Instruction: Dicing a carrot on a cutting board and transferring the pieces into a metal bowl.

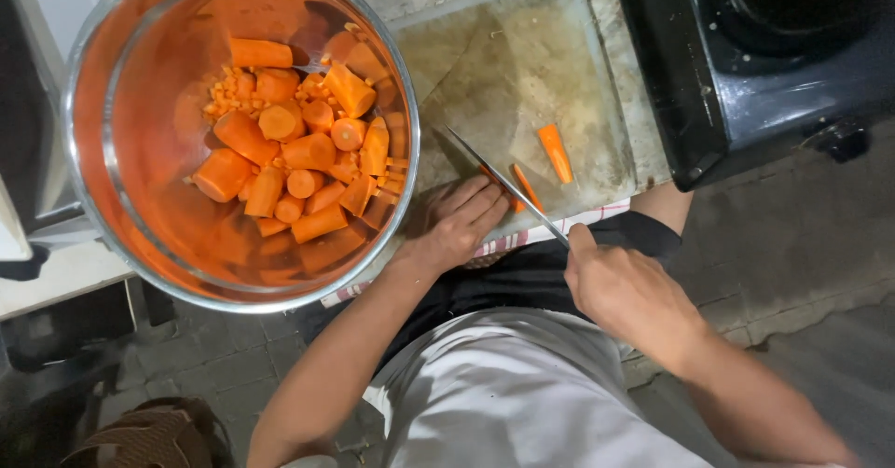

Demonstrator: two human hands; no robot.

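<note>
While left hand (457,221) pins carrot strip (525,186) on cutting board (522,67), right hand (626,293) grips knife (503,185) mid-slice; next stroke likely needs fingertips clear.

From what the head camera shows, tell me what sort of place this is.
Probably a home or outdoor cooking area: a steel bowl of carrot chunks, a worn cutting board where the right hand works a knife, and a black stove alongside.

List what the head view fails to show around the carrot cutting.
- Knife handle: hidden inside the right hand.
- Carrot piece being cut: mostly covered by the left hand and the blade.
- Steel bowl: top cut off by the frame edge.
- Black stove: cropped at top and right.
</note>
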